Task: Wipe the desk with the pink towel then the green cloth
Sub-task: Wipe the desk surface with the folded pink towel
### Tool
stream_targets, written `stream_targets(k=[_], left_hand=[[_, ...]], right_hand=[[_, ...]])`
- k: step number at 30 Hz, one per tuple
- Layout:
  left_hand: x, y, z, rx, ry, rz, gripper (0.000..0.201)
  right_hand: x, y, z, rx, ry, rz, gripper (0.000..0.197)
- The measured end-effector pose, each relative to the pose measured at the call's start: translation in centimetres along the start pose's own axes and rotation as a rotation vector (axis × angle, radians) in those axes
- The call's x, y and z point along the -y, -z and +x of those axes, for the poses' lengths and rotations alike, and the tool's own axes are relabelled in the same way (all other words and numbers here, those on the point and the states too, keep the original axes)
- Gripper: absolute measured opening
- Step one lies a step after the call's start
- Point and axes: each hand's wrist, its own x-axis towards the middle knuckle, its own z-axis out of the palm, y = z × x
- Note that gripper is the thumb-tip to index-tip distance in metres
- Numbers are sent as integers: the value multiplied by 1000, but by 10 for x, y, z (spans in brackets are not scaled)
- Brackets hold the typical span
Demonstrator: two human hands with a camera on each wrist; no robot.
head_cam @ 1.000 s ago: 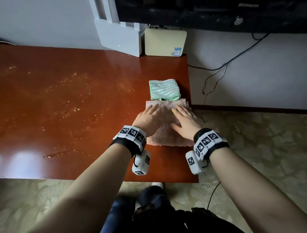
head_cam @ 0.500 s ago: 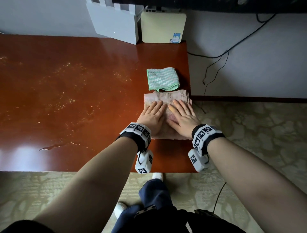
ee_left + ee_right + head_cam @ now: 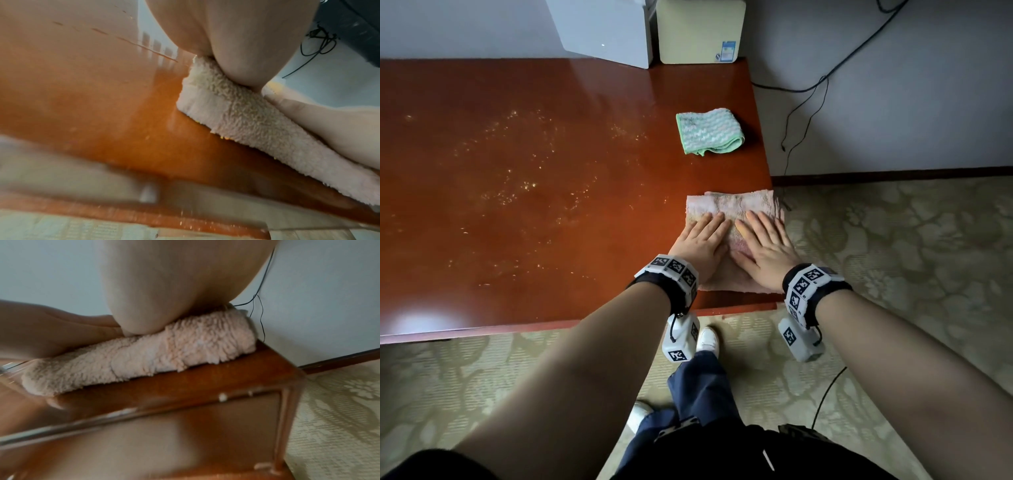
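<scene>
Head view: left grip (image 3: 700, 245) and right grip (image 3: 765, 248) lie flat, fingers straight, pressing the pink towel (image 3: 736, 205) at the bench (image 3: 534, 171) corner; green cloth (image 3: 709, 132) sits beyond them. Left wrist: palm (image 3: 236, 40) on towel. Right wrist: same (image 3: 174, 288).

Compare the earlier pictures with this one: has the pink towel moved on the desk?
Yes. The pink towel has slid toward the desk's near edge, opening a gap from the green cloth.
</scene>
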Motion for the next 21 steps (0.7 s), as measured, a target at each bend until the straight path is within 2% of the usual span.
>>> stream_targets(k=[8, 12, 14, 16, 18, 21], left_hand=[[16, -17, -58, 3, -54, -27, 56], [41, -10, -87, -141, 23, -72, 54], [51, -10, -104, -109, -28, -19, 53], [55, -11, -117, -7, -90, 32, 53], [63, -13, -125, 4, -57, 46, 52], [81, -10, -140, -108, 44, 46, 47]], right_hand=[[38, -21, -36, 51, -34, -15, 86], [47, -20, -36, 39, -73, -15, 92], [55, -21, -35, 37, -83, -26, 95], [62, -22, -34, 44, -95, -35, 95], [71, -22, -31, 40, -102, -50, 95], [98, -21, -22, 24, -54, -67, 91]])
